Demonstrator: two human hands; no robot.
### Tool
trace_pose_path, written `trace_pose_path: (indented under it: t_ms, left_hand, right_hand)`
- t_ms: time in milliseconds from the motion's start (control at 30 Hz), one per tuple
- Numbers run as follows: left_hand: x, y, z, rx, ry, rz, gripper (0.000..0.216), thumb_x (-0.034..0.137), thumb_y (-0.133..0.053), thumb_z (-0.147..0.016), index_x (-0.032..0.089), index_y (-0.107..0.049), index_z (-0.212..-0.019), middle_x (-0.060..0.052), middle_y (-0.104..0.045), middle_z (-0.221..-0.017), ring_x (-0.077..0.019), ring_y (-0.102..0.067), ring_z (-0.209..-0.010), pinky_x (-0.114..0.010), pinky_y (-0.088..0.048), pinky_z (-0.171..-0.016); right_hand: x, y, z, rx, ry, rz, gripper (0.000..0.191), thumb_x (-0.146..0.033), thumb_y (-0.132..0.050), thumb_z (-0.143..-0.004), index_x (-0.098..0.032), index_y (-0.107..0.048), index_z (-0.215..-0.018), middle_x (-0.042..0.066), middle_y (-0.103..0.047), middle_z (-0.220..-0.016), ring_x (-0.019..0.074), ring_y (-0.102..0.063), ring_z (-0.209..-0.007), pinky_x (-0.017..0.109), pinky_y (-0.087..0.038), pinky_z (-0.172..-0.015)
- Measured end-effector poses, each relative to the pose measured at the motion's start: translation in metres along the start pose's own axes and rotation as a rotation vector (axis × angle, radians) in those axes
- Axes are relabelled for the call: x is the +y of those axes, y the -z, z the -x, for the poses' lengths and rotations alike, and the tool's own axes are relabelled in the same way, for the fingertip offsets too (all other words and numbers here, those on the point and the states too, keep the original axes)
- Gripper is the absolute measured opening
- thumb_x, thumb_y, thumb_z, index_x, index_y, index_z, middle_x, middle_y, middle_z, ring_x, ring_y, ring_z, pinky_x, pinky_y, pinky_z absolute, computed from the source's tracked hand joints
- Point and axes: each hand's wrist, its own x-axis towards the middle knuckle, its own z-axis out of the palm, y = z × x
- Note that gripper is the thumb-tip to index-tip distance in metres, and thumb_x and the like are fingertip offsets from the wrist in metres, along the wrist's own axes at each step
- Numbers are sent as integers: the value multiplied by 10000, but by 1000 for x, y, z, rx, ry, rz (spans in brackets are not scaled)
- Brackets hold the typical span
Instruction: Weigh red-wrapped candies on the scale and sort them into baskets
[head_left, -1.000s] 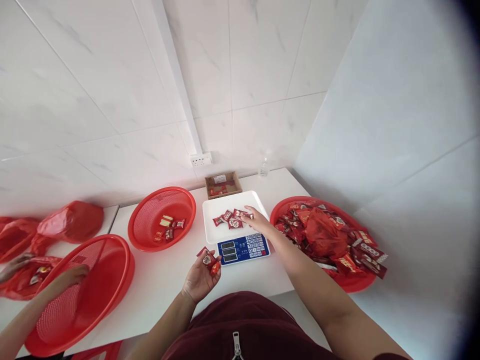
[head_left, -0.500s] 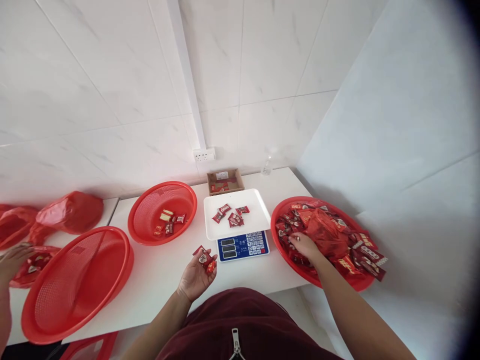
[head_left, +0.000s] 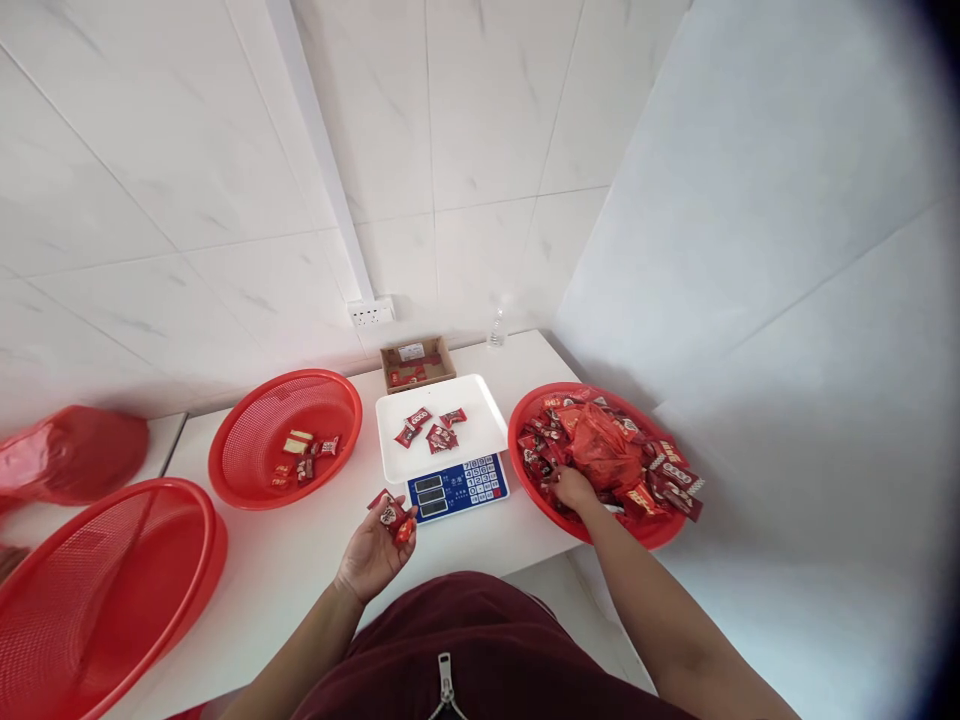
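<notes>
Palm up in front of the scale, my left hand point(head_left: 373, 556) is closed around a few red wrapped snack packets point(head_left: 393, 514). My right hand point(head_left: 574, 490) reaches into the near left part of a red basket point(head_left: 519, 470) heaped with red and brown snack packets point(head_left: 546, 440). Its fingertips are down among the packets, so what they pinch is hidden. Between the hands stands a blue digital scale point(head_left: 459, 488) with a white tray point(head_left: 480, 420). Several red packets point(head_left: 442, 437) lie on that tray. A crumpled red plastic bag point(head_left: 606, 445) sits on the heap.
Left of the scale stands a red basket point(head_left: 247, 440) with several packets inside. Another red basket point(head_left: 187, 590) is nearer at the left edge, with a red bag point(head_left: 82, 455) behind it. A small cardboard box point(head_left: 417, 364) and a clear bottle point(head_left: 496, 328) stand by the wall.
The view has swung right, so everything sits further left. My right hand has dipped a little among the packets; my left hand still holds its packets.
</notes>
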Motion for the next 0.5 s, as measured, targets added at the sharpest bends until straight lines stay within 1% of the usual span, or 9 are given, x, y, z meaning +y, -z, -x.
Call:
trace_pose_path:
  t_ms: [67, 100, 200, 300, 400, 433, 467, 500]
  left_hand:
    - [0, 2, 1, 13, -4, 1, 175, 333, -504, -864, 191, -572, -943, -57, -650, -874, -127, -626, -675, -258, -515, -613]
    - [-1, 3, 1, 19, -6, 3, 174, 329, -505, -864, 190, -572, -944, -58, -649, -877, -128, -628, -680, -258, -515, -614]
    - [-1, 5, 2, 28, -8, 11, 172, 322, -508, -863, 185, -574, -943, -62, -650, -885, -129, -631, -689, -259, -515, -620]
    - [-1, 5, 2, 26, -11, 15, 168, 322, -505, -864, 187, -576, -933, -60, -653, -873, -129, -630, -677, -259, -513, -615]
    - [-1, 4, 2, 16, -6, 26, 177, 334, -499, -866, 190, -575, -933, -57, -657, -855, -127, -628, -656, -256, -508, -602]
    - [-2, 4, 2, 13, -3, 30, 183, 339, -499, -866, 190, -575, -941, -55, -658, -850, -126, -627, -650, -256, -506, -600]
    - [-2, 4, 2, 12, -1, 34, 191, 343, -502, -864, 189, -574, -951, -54, -658, -843, -125, -627, -645, -256, -505, -599]
    - [-2, 4, 2, 12, -2, 38, 199, 346, -506, -862, 189, -573, -962, -52, -659, -836, -125, -627, -639, -256, -503, -598]
  right_hand:
    - [3, 8, 1, -8, 33, -47, 81, -237, -599, -647, -191, -627, -707, 30, -657, -676, 179, -614, -671, 272, -446, -646]
    - [4, 13, 2, -3, 44, -71, 83, -243, -577, -664, -196, -625, -713, 18, -659, -665, 172, -612, -662, 265, -446, -636]
    - [8, 28, 4, 35, 53, -124, 142, -297, -535, -697, -199, -623, -753, 17, -671, -702, 173, -613, -672, 268, -448, -633]
    - [7, 42, 5, 102, 46, -147, 195, -342, -525, -699, -187, -621, -769, 49, -677, -767, 197, -615, -733, 295, -447, -678]
    - [-8, 50, 7, 208, 67, -241, 229, -369, -546, -681, -185, -630, -789, 67, -678, -813, 214, -611, -777, 322, -442, -723]
    - [-17, 50, 9, 214, 83, -305, 247, -382, -556, -678, -187, -634, -807, 65, -678, -805, 213, -612, -762, 323, -445, -714]
    - [-29, 48, 11, 190, 106, -378, 270, -397, -565, -677, -189, -637, -832, 61, -678, -790, 208, -612, -736, 319, -449, -690]
    - [-42, 45, 14, 136, 139, -450, 292, -413, -570, -680, -189, -637, -856, 57, -678, -778, 200, -611, -708, 310, -451, -662]
